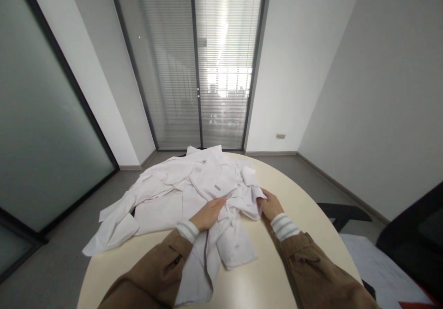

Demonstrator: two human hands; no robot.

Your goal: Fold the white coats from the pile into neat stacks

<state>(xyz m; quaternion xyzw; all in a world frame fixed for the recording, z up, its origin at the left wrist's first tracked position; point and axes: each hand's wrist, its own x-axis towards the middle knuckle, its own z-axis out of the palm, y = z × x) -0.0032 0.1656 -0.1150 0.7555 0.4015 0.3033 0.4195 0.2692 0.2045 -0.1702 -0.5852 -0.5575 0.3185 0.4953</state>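
Observation:
A large white coat lies crumpled and spread over the round table, its folds overlapping and one end reaching past the left edge. My left hand is on the near middle of the cloth, palm down, with the thumb along a fold and the other fingers partly hidden; it appears closed on the fabric. At the right side of the coat, my right hand pinches an edge of the cloth between thumb and fingers. Loose strips of the coat hang toward me below my left hand.
The pale round table has a curved edge on the right. A black chair stands at the right, with white papers on its seat. Beyond the table is a glass door with blinds; a frosted glass panel is at left.

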